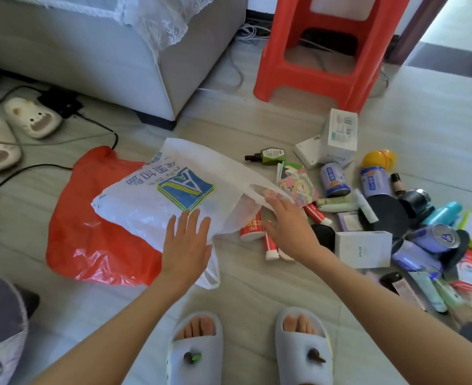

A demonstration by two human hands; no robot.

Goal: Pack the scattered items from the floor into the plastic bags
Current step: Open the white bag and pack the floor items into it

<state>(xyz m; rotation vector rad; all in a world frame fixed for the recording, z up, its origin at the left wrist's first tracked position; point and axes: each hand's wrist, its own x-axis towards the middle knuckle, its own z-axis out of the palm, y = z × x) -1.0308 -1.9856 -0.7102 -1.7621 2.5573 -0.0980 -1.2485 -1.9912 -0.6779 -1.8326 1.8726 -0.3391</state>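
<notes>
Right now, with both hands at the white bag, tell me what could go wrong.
1. The white printed plastic bag lies flat under the open left hand; its mouth may stay closed during loading.
2. The right hand reaches over red-and-white tubes, which could roll.

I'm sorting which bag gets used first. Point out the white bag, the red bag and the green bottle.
white bag (151,201): head view, printed face.
red bag (90,218): head view, bare middle.
green bottle (271,155): head view, labelled body.

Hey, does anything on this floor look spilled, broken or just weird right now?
Nothing looks spilled or broken. The items lie jumbled on the floor, several cans tipped on their sides, and the white bag lies crumpled across the red bag.
</notes>
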